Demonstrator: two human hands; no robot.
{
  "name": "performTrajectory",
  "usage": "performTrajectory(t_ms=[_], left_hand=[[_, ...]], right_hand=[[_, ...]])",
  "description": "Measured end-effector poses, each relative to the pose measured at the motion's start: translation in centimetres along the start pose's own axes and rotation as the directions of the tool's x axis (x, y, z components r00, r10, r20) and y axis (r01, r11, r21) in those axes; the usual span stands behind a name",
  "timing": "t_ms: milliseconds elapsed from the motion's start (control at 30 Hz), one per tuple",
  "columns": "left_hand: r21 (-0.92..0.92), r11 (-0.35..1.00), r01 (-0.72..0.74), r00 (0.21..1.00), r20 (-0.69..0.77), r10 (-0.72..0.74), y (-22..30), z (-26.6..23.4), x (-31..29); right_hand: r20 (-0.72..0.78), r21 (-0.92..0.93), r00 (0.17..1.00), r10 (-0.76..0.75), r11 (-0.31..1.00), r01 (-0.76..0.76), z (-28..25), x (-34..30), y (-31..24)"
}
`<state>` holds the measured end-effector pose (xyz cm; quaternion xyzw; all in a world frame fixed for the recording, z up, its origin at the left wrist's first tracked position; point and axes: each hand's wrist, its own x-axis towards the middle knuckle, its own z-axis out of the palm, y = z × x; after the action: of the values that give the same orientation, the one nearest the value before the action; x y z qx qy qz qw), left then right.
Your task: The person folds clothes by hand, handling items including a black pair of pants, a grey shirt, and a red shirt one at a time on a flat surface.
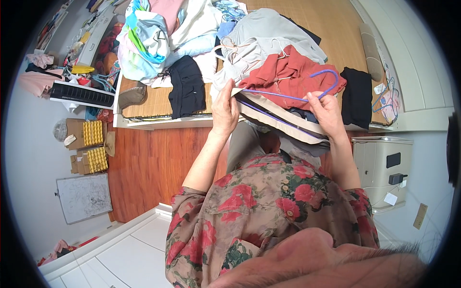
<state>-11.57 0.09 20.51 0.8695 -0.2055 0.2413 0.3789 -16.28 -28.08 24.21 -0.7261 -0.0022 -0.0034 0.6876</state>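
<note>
A purple clothes hanger [273, 94] spans the space between my hands, its hook curving up on the right. My right hand [327, 114] is closed on the hanger close to the hook. At the hanger's other end, my left hand [225, 113] pinches the corner of a beige garment [284, 114] with dark fabric inside. The garment droops below the hanger, in front of my legs; its exact kind cannot be made out. Just beyond lies a crumpled red shirt [297, 72]. White hangers [233, 48] rest on the pale grey clothes behind it.
The wooden-slatted bed [343, 29] bears black shorts [187, 86], a folded black garment [356, 98], a grey garment [273, 33] and a heap of pale bedding [144, 43]. A beige cabinet [372, 177] stands at right. Boxes with yellow trays [93, 132] and a whiteboard [85, 198] are left.
</note>
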Motion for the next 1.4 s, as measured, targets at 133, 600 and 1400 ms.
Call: performTrajectory(t_ms=[133,600,1400], left_hand=[[-0.722,0.222,0.655,0.635,0.367,-0.680,-1.1,0.3,0.8],[-0.628,0.187,0.756,0.573,0.496,-0.652,-0.4,2.6,-0.9],[-0.611,-0.515,0.602,0.495,0.791,-0.360,-0.3,-1.7,2.5]], right_hand=[[0.073,0.008,0.996,0.059,0.998,-0.060,-2.8,-0.8,-0.4],[-0.346,0.482,0.935,0.076,0.869,0.108,-5.1,12.0,6.4],[0.388,0.212,0.910,0.146,0.947,-0.242,4.0,3.4,6.1]])
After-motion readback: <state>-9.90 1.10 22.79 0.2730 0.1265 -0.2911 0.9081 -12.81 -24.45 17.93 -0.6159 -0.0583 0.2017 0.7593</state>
